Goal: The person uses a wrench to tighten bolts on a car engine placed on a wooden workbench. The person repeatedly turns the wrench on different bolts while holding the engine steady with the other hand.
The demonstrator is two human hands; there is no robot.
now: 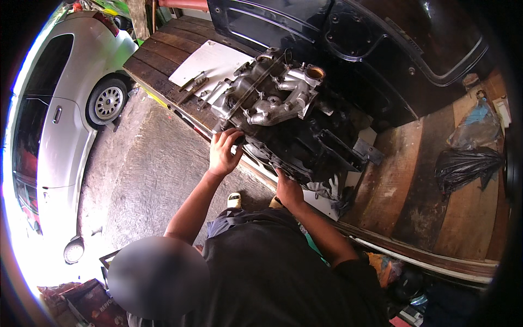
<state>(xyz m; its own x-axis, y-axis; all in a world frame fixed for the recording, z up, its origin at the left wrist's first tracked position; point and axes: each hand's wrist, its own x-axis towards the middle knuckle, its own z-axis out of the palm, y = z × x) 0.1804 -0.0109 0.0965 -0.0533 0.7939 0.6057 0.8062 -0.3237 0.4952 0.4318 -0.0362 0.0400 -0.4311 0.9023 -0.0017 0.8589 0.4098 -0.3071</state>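
My dark shirt (267, 267) lies nearest. The engine (286, 122) stands over a plank deck (430, 191). My left hand (224, 152) curls at its near edge, my right hand (289, 191) meets its side; whether either grips, I cannot tell. Apparent step: two-handed handling; next calls for firm purchase.

A pale car (68, 128) stands left, a black bag (467, 168) right.

Shows silver-grey and black on the engine (275, 109), plain white on the sheet (204, 62). Runs in brown stripes across the planks (403, 180), silvery over the car (68, 139).
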